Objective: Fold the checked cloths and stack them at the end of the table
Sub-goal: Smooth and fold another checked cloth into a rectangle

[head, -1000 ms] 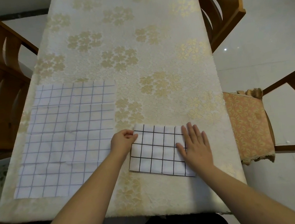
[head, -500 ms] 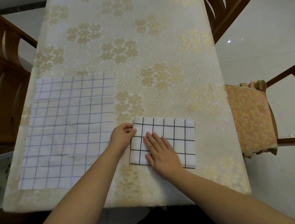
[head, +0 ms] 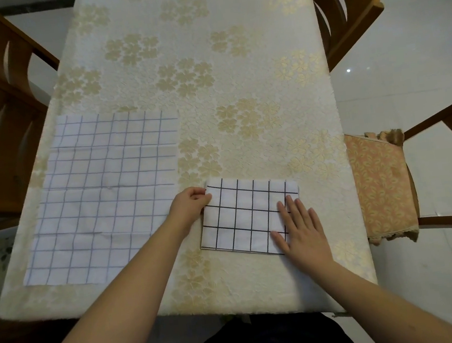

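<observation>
On the left side of the surface [head: 237,85], near its left edge, the big checked cloth [head: 103,196] lay flat and not yet folded. My left hand [head: 189,208] was curled and pinched the left edge of the small folded cloth [head: 244,214], which sat near the front edge, right of the middle. My right hand [head: 300,230] lay flat with straight fingers, pressing the right end of that cloth. Half a second before, this hand was nearer the middle of the cloth, so it had slid right to smooth the fold. I think this cloth was nearly ready to go to the end of the surface. The big one still needed folding.
</observation>
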Demonstrator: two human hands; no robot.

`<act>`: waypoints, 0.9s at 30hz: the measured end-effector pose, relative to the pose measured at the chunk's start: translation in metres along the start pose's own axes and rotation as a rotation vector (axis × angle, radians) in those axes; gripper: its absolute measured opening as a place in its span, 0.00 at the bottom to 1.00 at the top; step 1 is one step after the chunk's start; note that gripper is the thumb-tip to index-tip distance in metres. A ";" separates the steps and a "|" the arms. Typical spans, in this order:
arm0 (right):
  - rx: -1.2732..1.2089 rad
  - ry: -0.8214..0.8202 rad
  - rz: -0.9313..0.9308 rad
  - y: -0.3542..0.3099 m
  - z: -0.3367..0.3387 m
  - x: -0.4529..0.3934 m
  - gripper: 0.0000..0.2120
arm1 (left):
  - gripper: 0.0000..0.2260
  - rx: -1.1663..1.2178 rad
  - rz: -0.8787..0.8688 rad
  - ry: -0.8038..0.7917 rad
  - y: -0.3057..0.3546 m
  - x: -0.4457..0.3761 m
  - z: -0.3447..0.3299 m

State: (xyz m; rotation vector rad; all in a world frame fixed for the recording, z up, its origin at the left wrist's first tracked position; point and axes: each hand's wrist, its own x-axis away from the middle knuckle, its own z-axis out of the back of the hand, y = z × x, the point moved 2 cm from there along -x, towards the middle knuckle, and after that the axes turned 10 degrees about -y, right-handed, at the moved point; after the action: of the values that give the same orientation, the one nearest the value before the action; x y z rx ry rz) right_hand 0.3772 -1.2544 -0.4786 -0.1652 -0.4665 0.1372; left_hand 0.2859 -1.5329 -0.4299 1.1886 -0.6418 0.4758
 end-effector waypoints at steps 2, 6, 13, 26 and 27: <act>-0.014 -0.004 -0.003 -0.002 0.000 -0.001 0.33 | 0.14 0.039 0.046 -0.090 -0.001 0.001 0.003; -0.045 0.018 0.003 -0.005 0.006 0.000 0.34 | 0.13 -0.144 0.104 -0.207 -0.014 0.011 0.013; -0.119 0.092 0.054 -0.022 0.027 -0.014 0.31 | 0.06 -0.393 -0.012 -0.178 -0.014 0.037 0.010; -0.361 0.432 0.181 -0.055 0.145 -0.033 0.38 | 0.11 -0.779 -0.691 0.161 0.127 0.089 0.023; -0.394 0.488 0.181 -0.056 0.157 -0.030 0.39 | 0.11 -0.831 -0.811 0.211 0.137 0.096 0.023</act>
State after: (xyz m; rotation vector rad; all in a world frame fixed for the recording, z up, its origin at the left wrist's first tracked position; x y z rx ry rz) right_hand 0.2844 -1.2940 -0.3433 -0.6130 0.0154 0.1754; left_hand 0.2622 -1.5109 -0.2642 0.5038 -0.0944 -0.3419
